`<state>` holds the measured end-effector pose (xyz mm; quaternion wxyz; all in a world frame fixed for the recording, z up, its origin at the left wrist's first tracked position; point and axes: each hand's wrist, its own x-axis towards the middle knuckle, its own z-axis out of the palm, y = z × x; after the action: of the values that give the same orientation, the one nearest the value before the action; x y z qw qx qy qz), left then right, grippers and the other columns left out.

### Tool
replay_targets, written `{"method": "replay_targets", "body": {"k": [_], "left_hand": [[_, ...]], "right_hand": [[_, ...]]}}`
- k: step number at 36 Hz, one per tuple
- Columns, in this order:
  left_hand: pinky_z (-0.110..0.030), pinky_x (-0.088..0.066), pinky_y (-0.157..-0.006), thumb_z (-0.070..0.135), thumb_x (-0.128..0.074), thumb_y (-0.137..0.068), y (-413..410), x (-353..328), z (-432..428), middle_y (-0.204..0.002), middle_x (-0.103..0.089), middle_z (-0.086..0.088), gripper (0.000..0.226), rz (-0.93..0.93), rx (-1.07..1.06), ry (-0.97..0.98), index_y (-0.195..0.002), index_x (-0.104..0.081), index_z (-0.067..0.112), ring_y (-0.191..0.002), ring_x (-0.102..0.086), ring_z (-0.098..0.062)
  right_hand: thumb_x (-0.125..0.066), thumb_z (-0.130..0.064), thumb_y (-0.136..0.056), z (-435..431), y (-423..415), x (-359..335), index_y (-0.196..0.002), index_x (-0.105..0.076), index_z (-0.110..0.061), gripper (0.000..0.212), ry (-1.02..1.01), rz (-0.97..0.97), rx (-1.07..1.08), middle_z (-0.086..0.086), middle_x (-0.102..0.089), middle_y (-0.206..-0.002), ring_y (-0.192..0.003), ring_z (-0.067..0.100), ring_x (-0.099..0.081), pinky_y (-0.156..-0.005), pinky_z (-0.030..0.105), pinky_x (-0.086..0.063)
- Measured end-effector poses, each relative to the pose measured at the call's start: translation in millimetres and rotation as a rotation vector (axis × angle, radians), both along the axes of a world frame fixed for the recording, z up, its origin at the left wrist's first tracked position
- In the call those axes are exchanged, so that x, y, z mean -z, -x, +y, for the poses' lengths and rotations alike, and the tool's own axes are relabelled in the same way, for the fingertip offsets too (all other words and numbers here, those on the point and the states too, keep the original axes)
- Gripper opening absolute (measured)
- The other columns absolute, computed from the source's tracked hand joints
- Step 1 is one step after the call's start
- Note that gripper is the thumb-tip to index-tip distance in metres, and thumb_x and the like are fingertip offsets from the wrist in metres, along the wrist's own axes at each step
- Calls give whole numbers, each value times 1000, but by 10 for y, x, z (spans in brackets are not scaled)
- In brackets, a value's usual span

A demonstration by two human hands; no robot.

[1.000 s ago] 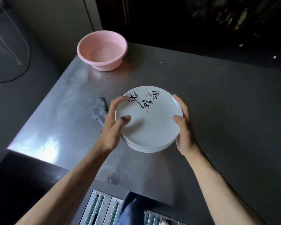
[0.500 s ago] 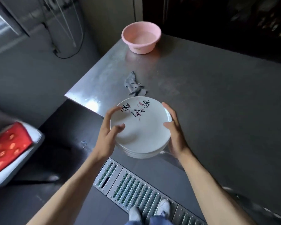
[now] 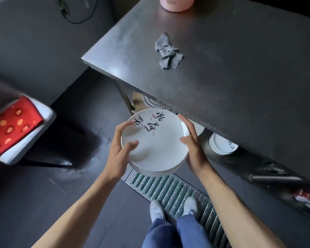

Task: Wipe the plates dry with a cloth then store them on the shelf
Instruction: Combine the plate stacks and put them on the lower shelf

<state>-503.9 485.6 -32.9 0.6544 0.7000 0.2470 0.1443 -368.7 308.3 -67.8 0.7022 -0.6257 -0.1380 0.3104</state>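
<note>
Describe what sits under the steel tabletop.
A stack of white plates rests on the shelf below, with a perforated round item near the table leg. The tabletop covers the rest of the shelf.

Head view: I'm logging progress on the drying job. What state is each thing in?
Stack of plates: held in the air beside the table, face up.
Left grip: hand curled round the stack's rim.
Right grip: hand curled round the opposite rim.
Cloth: crumpled on the table, untouched.
Pink basin: upright on the table, mostly out of frame.
Shelf plates: stacked under the table top.
</note>
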Motion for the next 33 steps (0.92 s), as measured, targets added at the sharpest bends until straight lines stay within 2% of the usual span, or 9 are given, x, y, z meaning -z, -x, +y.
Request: {"method": "replay_targets", "body": {"k": [6, 10, 12, 16, 20, 23, 26, 28, 33], "left_hand": [[-18, -48, -86, 42, -56, -73, 159, 541, -295, -131, -58, 21, 60, 57, 33, -4, -133, -54, 34, -115, -56, -4], [-35, -46, -100, 41, -54, -76, 73, 999, -521, -135, -56, 22, 55, 79, 51, -40, -130, -54, 42, -126, -52, -8], [-38, -48, -100, 41, -54, -75, -37, 1264, -657, -135, -57, 20, 54, 86, 58, -23, -129, -54, 45, -126, -53, -11], [-22, -50, -91, 41, -55, -73, -342, 1861, -919, -132, -61, 17, 60, 51, 96, 5, -132, -55, 38, -120, -58, -6], [-41, -54, -94, 39, -57, -73, -723, 2549, -1213, -136, -60, 10, 59, 16, 177, 47, -132, -56, 42, -126, -58, -27], [-41, -50, -103, 38, -57, -75, -1057, 3056, -1457, -139, -57, 15, 59, -24, 250, 19, -134, -55, 40, -132, -52, -20], [-33, -47, -103, 38, -56, -75, -1385, 3529, -1695, -137, -56, 21, 61, -59, 308, 13, -135, -55, 35, -134, -50, -13], [-36, -45, -108, 37, -57, -75, -1594, 3830, -1841, -138, -56, 21, 61, -83, 333, 15, -135, -55, 34, -136, -48, -12], [-31, -42, -110, 21, -56, -80, -2021, 4393, -2132, -133, -56, 25, 58, -133, 389, 5, -138, -55, 24, -135, -47, -4]], "right_hand": [[-53, -33, -73, -323, 184, 480, -136, -53, -43, 64, 57, 28, 34, -6, -49, -150, -141, 19, -41, -115, 59, -32], [-53, -31, -73, -595, 131, 902, -139, -52, -38, 66, 67, 31, 60, -4, -49, -150, -141, 20, -42, -115, 59, -32], [-53, -30, -73, -755, 61, 1174, -141, -51, -33, 68, 60, 33, 83, -2, -50, -149, -141, 22, -42, -115, 60, -32], [-54, -30, -72, -1076, -134, 1776, -141, -51, -32, 70, 63, 25, 144, -2, -52, -147, -139, 24, -44, -114, 62, -32], [-55, -31, -69, -1455, -371, 2419, -137, -54, -39, 68, 69, 17, 256, -7, -57, -142, -134, 22, -49, -111, 59, -39], [-54, -28, -72, -1747, -575, 2918, -137, -55, -39, 66, 57, 10, 336, -5, -57, -142, -133, 23, -50, -111, 56, -40], [-54, -23, -72, -2024, -774, 3381, -135, -57, -36, 64, 37, 0, 419, -3, -60, -138, -129, 22, -54, -103, 43, -47], [-53, -22, -72, -2182, -898, 3631, -136, -56, -32, 64, 21, -17, 460, -3, -60, -137, -126, 19, -56, -98, 36, -49], [-54, -26, -73, -2504, -1156, 4125, -137, -55, -32, 64, 17, -58, 513, -6, -62, -134, -124, 16, -57, -102, 40, -48]]}}
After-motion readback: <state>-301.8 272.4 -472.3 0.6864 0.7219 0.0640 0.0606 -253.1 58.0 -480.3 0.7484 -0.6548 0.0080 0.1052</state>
